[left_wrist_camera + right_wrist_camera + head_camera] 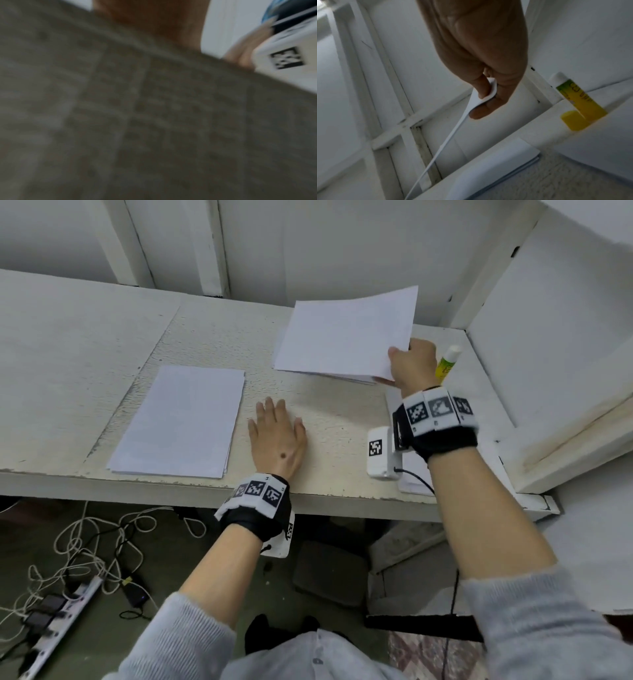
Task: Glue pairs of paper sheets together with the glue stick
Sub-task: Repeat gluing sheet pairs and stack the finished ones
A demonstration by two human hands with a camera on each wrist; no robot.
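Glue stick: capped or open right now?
Capped. The glue stick lies on the table near the right hand, untouched, with its white cap on in both views.

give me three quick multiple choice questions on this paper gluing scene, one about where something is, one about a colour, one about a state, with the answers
1. Where is the glue stick?
A. On the left paper stack
B. Just right of the right hand, near the table's far right corner
C. On the floor by the cables

2. What colour is the glue stick's body?
A. Red
B. Blue
C. Yellow with a white end

3. What is the right hand doing?
A. Pinching a paper sheet lifted off the right stack
B. Resting flat on the table
C. Gripping the glue stick

Answers:
1. B: the head view shows it beside the right hand by the side wall.
2. C: the right wrist view shows a yellow tube and a white end.
3. A: the fingers and thumb hold the sheet's corner, while the left hand lies flat on the table.
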